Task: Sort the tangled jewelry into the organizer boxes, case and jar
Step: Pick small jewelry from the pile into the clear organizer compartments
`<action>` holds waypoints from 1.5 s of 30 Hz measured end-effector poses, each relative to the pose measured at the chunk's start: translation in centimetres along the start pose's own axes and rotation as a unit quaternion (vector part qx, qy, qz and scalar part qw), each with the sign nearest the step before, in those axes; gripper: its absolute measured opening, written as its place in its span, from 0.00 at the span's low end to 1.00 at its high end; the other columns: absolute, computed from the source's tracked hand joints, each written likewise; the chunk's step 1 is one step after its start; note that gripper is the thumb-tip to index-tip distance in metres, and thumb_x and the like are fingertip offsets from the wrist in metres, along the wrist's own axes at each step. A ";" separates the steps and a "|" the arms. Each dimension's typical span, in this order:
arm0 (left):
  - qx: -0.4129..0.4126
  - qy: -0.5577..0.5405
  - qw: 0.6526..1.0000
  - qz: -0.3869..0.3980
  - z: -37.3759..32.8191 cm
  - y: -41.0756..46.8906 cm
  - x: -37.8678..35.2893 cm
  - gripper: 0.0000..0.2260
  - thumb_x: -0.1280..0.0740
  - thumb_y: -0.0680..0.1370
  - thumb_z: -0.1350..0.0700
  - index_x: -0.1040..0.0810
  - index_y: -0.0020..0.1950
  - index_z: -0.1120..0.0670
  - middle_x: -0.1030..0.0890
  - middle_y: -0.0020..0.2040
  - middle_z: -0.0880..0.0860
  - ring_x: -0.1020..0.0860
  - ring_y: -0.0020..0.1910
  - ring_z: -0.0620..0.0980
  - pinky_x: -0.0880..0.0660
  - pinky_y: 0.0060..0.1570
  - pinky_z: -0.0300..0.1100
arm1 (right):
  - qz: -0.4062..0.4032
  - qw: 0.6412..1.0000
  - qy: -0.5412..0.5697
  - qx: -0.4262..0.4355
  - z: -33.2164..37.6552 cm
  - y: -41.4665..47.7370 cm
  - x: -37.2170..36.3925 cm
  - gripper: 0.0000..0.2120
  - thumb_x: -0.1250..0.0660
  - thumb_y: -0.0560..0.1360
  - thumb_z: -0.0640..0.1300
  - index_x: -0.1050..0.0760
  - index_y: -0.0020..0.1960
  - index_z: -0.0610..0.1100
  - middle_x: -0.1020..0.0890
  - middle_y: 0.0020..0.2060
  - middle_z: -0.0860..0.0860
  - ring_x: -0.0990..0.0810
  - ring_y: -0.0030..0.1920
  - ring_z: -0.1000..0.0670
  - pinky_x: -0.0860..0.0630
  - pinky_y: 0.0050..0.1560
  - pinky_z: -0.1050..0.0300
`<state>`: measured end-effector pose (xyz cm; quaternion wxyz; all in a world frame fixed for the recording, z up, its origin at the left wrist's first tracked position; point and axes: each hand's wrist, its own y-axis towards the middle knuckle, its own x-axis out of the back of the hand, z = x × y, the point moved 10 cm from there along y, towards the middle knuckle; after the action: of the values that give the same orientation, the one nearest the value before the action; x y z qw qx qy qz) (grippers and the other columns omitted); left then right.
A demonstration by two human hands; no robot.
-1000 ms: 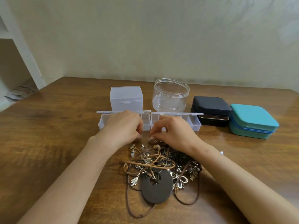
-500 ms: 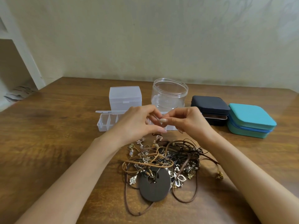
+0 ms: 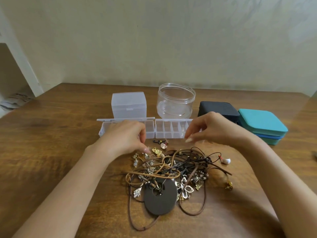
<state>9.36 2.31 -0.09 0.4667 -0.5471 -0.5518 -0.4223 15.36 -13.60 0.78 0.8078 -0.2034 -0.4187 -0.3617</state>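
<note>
A tangled jewelry pile (image 3: 173,169) of brown cords, metal charms and earrings lies at the table's middle, with a dark oval pendant (image 3: 160,200) at its near side. Behind it stand two open clear organizer boxes, the left one (image 3: 149,130) and the right one (image 3: 169,130). A clear jar (image 3: 176,102) and a black case (image 3: 217,109) stand further back. My left hand (image 3: 123,138) points its fingertips down at small charms on the pile's far left edge. My right hand (image 3: 212,131) hovers above the pile's far right, fingers loosely curled, nothing visible in them.
A frosted lidded box (image 3: 129,105) sits behind the left organizer and a teal case (image 3: 262,125) at the far right. A few loose small pieces (image 3: 162,143) lie between pile and organizers. A white shell piece (image 3: 226,161) and a wooden bead (image 3: 220,178) lie right of the pile.
My hands, which were pinched together on a small piece over the organizers, have separated. The left dropped to the pile's edge and the right swung out to the right.
</note>
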 end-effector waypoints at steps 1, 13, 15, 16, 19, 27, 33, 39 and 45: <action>0.000 0.000 1.000 0.019 0.1 -0.1 -0.3 0.13 0.26 0.68 0.43 0.26 0.44 0.47 0.22 0.41 0.42 0.24 0.45 0.43 0.32 0.38 0.38 | 0.025 1.000 -0.002 0.009 0.3 0.0 -0.8 0.05 0.26 0.70 0.46 0.19 0.45 0.49 0.19 0.37 0.55 0.25 0.31 0.68 0.31 0.30 0.74; 0.001 -0.021 1.000 0.012 0.5 -0.1 0.3 0.15 0.28 0.67 0.40 0.26 0.43 0.46 0.23 0.41 0.43 0.25 0.43 0.42 0.25 0.44 0.43 | 0.091 0.991 -0.047 -0.081 -3.1 -2.0 0.9 0.06 0.26 0.71 0.42 0.20 0.47 0.49 0.19 0.40 0.52 0.23 0.34 0.60 0.29 0.31 0.69; 0.007 0.042 0.999 0.016 0.7 -0.1 0.1 0.12 0.29 0.69 0.41 0.27 0.44 0.46 0.25 0.41 0.41 0.25 0.44 0.43 0.28 0.41 0.41 | 0.129 0.977 -0.087 -0.147 -4.9 -3.0 0.8 0.08 0.27 0.71 0.42 0.21 0.49 0.49 0.18 0.42 0.50 0.20 0.38 0.55 0.26 0.34 0.65; 0.008 0.050 0.999 0.017 0.7 -0.1 0.0 0.12 0.29 0.70 0.41 0.27 0.44 0.45 0.25 0.41 0.41 0.26 0.44 0.43 0.30 0.40 0.40 | 0.145 0.968 -0.103 -0.175 -5.6 -3.4 0.7 0.10 0.27 0.71 0.41 0.23 0.50 0.48 0.18 0.43 0.49 0.19 0.39 0.53 0.24 0.37 0.63; 0.007 0.055 0.998 0.029 0.6 0.0 -0.4 0.11 0.29 0.71 0.42 0.28 0.43 0.45 0.25 0.41 0.41 0.26 0.45 0.44 0.31 0.40 0.40 | 0.195 0.943 -0.119 -0.241 -6.9 -4.8 0.1 0.14 0.26 0.69 0.40 0.27 0.52 0.47 0.18 0.46 0.46 0.17 0.42 0.50 0.21 0.40 0.60; -0.118 -0.093 0.982 -0.117 -3.2 -0.4 2.2 0.04 0.34 0.75 0.47 0.25 0.44 0.45 0.24 0.39 0.41 0.25 0.41 0.40 0.27 0.40 0.41 | 0.119 0.967 -0.089 -0.209 -5.6 -3.4 0.3 0.05 0.31 0.73 0.34 0.24 0.46 0.42 0.18 0.39 0.45 0.17 0.36 0.50 0.20 0.36 0.61; -0.106 0.003 0.989 -0.100 -3.4 -0.1 1.3 0.03 0.33 0.77 0.52 0.26 0.48 0.46 0.24 0.44 0.41 0.25 0.45 0.45 0.28 0.42 0.42 | 0.145 0.968 -0.072 -0.191 -4.5 -8.0 0.2 0.09 0.27 0.71 0.39 0.25 0.47 0.47 0.17 0.36 0.49 0.18 0.31 0.56 0.21 0.36 0.62; -0.095 0.014 0.992 -0.085 -3.1 0.1 0.9 0.07 0.31 0.75 0.52 0.25 0.51 0.46 0.23 0.47 0.40 0.27 0.43 0.43 0.31 0.39 0.40 | 0.199 0.961 -0.061 -0.185 -3.5 -10.5 -2.3 0.16 0.24 0.67 0.44 0.27 0.49 0.54 0.19 0.41 0.54 0.21 0.31 0.61 0.25 0.35 0.65; -0.094 -0.024 0.991 -0.097 -2.9 0.1 1.1 0.06 0.32 0.76 0.51 0.24 0.52 0.46 0.23 0.46 0.41 0.27 0.43 0.44 0.29 0.43 0.43 | 0.169 0.971 -0.031 -0.167 -3.5 -9.4 -3.3 0.07 0.27 0.70 0.36 0.24 0.40 0.45 0.19 0.35 0.51 0.19 0.31 0.57 0.22 0.35 0.63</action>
<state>9.68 -0.28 1.60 0.3566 -0.5420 -0.5714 -0.5026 8.79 -20.61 -3.66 0.7987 -0.4140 -0.3368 -0.2781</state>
